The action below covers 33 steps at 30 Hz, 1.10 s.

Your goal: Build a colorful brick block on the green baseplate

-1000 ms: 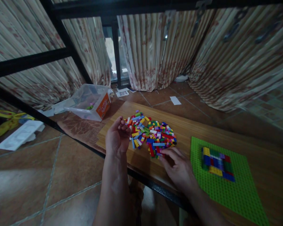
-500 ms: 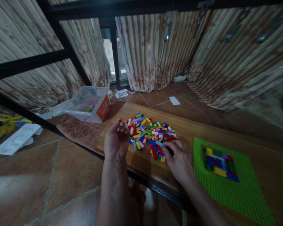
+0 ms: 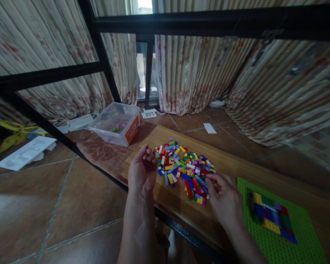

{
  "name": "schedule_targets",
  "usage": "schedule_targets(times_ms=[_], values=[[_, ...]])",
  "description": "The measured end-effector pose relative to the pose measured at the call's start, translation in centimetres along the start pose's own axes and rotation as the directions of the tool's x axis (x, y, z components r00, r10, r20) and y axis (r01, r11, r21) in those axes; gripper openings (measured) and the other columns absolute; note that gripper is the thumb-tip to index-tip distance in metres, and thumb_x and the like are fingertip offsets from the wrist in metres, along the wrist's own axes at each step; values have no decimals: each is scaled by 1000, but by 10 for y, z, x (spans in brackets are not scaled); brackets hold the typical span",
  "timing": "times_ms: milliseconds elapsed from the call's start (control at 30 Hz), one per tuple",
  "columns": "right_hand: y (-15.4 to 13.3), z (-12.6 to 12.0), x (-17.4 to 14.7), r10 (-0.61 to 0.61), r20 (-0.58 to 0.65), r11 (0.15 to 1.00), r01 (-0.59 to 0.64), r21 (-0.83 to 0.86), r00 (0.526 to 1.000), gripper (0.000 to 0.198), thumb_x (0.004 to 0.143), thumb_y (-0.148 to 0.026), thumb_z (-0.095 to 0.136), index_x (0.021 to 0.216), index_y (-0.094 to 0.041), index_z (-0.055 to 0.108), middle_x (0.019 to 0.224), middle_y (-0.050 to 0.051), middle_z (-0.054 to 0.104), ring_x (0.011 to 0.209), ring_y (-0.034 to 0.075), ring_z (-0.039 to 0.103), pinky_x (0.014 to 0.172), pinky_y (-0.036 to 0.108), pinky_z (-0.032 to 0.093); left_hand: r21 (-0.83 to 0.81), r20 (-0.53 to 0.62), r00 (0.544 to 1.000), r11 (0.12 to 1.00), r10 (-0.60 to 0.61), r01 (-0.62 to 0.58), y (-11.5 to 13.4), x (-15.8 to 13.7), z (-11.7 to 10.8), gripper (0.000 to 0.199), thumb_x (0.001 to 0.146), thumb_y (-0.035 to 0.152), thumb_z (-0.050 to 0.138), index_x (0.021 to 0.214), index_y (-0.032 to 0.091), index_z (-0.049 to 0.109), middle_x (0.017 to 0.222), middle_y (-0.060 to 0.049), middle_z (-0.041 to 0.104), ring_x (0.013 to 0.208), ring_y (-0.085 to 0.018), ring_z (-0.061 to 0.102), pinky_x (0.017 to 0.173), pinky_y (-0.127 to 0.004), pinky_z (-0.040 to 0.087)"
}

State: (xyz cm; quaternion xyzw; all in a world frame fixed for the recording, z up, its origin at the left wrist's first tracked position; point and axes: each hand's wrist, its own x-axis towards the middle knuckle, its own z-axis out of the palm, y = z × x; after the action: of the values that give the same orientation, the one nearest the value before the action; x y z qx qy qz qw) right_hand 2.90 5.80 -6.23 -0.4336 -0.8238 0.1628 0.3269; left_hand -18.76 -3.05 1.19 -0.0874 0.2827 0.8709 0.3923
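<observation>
A loose pile of small toy bricks (image 3: 178,167) in many colours lies on the wooden tabletop (image 3: 167,196). At the near right side of the pile, my right hand (image 3: 225,200) pinches one end of a long light-blue brick (image 3: 201,181) between thumb and fingers. Beside the pile's left edge my left hand (image 3: 143,168) rests palm up, its fingers loosely curled with nothing visible in them. On the right, a green baseplate (image 3: 260,238) bears a low rectangular build (image 3: 272,216) of blue, yellow, red, green and purple bricks.
A clear plastic box (image 3: 114,124) with an orange label and a few bricks inside stands beyond the table's left end. Black metal bars (image 3: 57,75) cross the left and top. White packaging (image 3: 26,152) and a paper sheet (image 3: 209,128) lie on the tiled floor.
The whole view has shifted, so things appear farther right and lower. My right hand has drawn slightly right with the light-blue brick, which now slants more. My left hand keeps its pose.
</observation>
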Motion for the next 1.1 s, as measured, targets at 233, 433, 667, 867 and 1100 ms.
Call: schedule_targets(times_ms=[233, 433, 667, 867, 1100], values=[[-41, 29, 47, -135, 126, 990, 130, 49, 983, 22, 91, -31, 49, 96, -20, 68, 93, 7, 67, 91, 23, 59, 83, 37, 45, -54, -27, 1000, 999, 10, -11, 4, 1, -1, 7, 82, 7, 56, 80, 12, 59, 60, 5, 48, 44, -2, 40, 43, -14, 36], [-56, 63, 80, -252, 287, 958, 281, -61, 924, 23, 87, -24, 54, 104, -21, 70, 97, 9, 69, 93, 25, 58, 84, 39, 43, -62, -32, 999, 998, 12, -14, 6, 1, -1, 6, 81, 7, 57, 80, 13, 59, 60, 5, 48, 44, -2, 39, 42, -14, 36], [-40, 68, 80, -228, 340, 966, 256, -41, 913, 27, 82, -20, 58, 107, -21, 69, 104, 8, 71, 96, 25, 60, 87, 39, 44, -61, -38, 999, 998, 13, -15, 8, 1, -1, 5, 82, 9, 58, 80, 14, 59, 60, 5, 48, 44, -3, 40, 43, -14, 36], [-40, 60, 77, -172, 351, 985, 167, 44, 920, 31, 78, -14, 57, 106, -20, 69, 103, 7, 70, 97, 23, 62, 89, 36, 45, -74, -39, 999, 997, -4, 1, 7, 1, 0, 7, 83, 8, 55, 79, 12, 59, 60, 5, 47, 45, -3, 39, 43, -14, 36], [-43, 63, 76, -160, 380, 981, 103, 166, 911, 31, 77, -10, 58, 103, -22, 70, 103, 4, 67, 95, 19, 63, 89, 33, 47, -39, -10, 1000, 999, -2, 2, 8, 2, -2, 6, 82, 9, 57, 80, 13, 60, 60, 5, 47, 44, -3, 39, 43, -14, 37]])
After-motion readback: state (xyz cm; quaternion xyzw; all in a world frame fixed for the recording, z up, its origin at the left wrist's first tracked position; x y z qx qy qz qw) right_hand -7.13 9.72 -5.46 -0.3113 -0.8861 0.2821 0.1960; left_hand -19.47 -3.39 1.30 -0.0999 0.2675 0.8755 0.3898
